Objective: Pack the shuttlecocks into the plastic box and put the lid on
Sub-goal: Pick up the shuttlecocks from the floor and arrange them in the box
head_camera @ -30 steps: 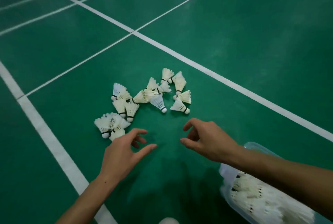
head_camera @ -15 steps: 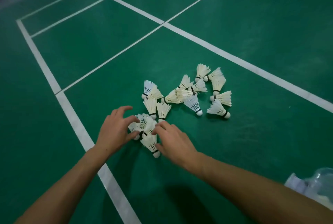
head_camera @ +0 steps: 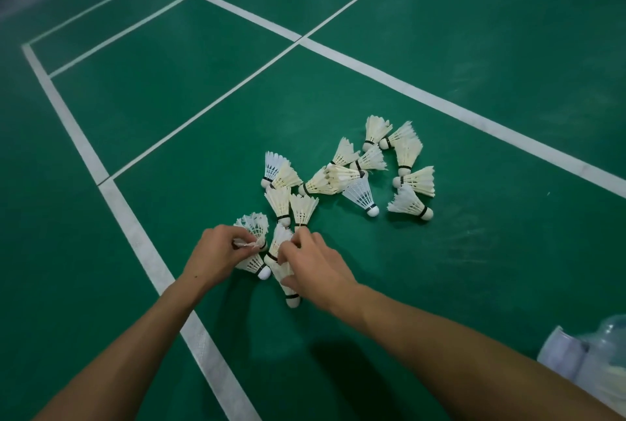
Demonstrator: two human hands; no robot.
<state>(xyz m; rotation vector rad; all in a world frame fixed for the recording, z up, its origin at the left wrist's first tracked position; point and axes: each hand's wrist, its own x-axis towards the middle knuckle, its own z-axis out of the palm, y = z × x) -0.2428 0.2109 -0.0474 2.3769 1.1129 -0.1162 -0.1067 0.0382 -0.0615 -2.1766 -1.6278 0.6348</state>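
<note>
Head view looks down on a scatter of shuttlecocks (head_camera: 352, 177) lying on the green court floor (head_camera: 474, 268), just right of the long white line (head_camera: 135, 237) that runs toward the viewer. Nearest that line, the left hand (head_camera: 211, 256) pinches a frayed shuttlecock (head_camera: 252, 227) by its feathers, fingers curled round it. Just right of it, the right hand (head_camera: 313, 266) curls over another shuttlecock (head_camera: 288, 281), which lies with its long axis along the line, cork toward the viewer and feathers away. Both hands seem to be gathering the nearest ones first, likely to carry several at once. The plastic box (head_camera: 589, 356) sits far right of the line, at the frame edge, well apart from the pile
</note>
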